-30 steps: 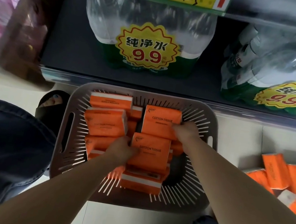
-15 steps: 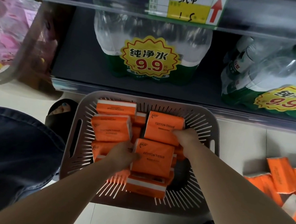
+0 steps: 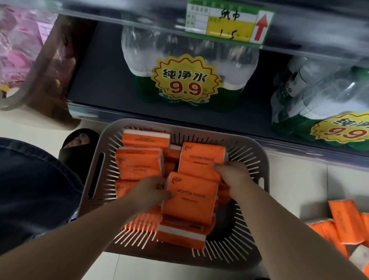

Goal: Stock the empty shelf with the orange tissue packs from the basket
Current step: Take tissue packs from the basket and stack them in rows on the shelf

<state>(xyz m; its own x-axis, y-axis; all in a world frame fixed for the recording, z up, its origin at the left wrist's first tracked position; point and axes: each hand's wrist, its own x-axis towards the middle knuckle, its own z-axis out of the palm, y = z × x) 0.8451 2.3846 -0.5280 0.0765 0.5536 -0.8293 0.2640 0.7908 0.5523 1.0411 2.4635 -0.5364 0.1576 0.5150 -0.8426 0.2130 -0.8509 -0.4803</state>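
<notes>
**A:** Where are the orange packs?

**B:** Most are heaped in the grey slatted basket (image 3: 256, 151) on the floor tiles, right against the bottom shelf. The left hand (image 3: 151, 192) grips the near pack (image 3: 190, 196) by its left edge, with the thumb on its printed top. The right hand (image 3: 233, 174) has its fingers curled over the right edge of the far pack (image 3: 200, 164), just behind the first.

**A:** Are both packs inside the basket?

**B:** Yes, they lie on top of the heap. More loose packs (image 3: 346, 223) are piled on the floor, off to the right.

**A:** What's behind the basket?

**B:** Wrapped water bottles (image 3: 185, 67) with yellow 9.9 stickers stand on the bottom shelf. A handwritten price tag (image 3: 226, 19) with a red arrow pointing up hangs on the shelf edge above them. A sandalled foot (image 3: 79, 142) rests left of the basket.
</notes>
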